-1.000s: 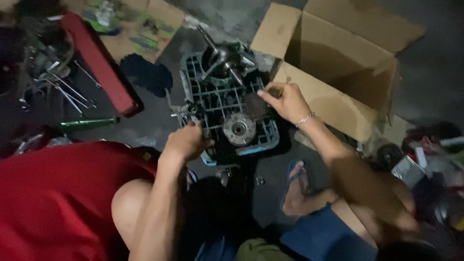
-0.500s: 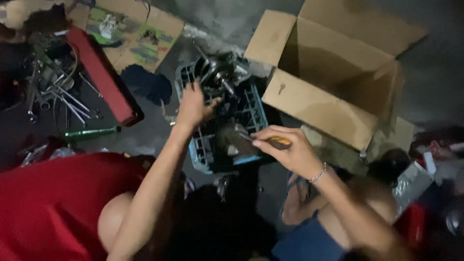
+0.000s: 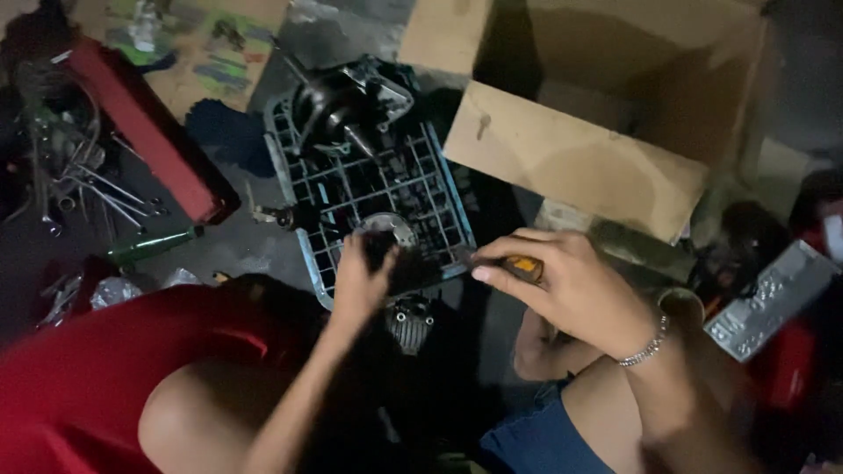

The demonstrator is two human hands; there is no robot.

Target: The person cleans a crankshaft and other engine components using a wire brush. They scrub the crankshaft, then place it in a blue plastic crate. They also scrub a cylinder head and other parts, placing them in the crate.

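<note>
Landmark: pale blue plastic crate (image 3: 443,206), grid-walled, lying flat on the dark floor, centre of view.
Left hand (image 3: 362,279): at the near edge of the crate, fingers curled round a round grey metal part (image 3: 386,230); grasping it, fingertips hidden in shadow.
Round metal part: on the crate's near end, partly covered by the left hand.
Right hand (image 3: 566,285): just off the crate's near right corner, clenched on a tool with an orange handle (image 3: 525,266); thin bracelet at the wrist.
Tool: handle inside the right fist, dark shaft pointing toward the crate's near right corner; tip too dark to make out.
Engine assembly (image 3: 347,101): dark metal, seated on the far end of the crate, tilted, with a shaft sticking out toward the crate's middle.
Small finned metal piece (image 3: 410,320): on the floor just below the crate's near edge, between the two forearms.
Cardboard box (image 3: 575,162): open, flaps up, just beside the crate's right side.
Red tray (image 3: 145,132): long and narrow, well left of the crate, lying at a slant.
Loose spanners (image 3: 83,180): scattered beyond the red tray, farther left of the crate.
Green bottle (image 3: 154,244): on its side, left of the crate's near corner.
Red garment (image 3: 105,369): near left of the crate, over the knee.
Blue shorts (image 3: 549,434): below the crate, under the right forearm.
</note>
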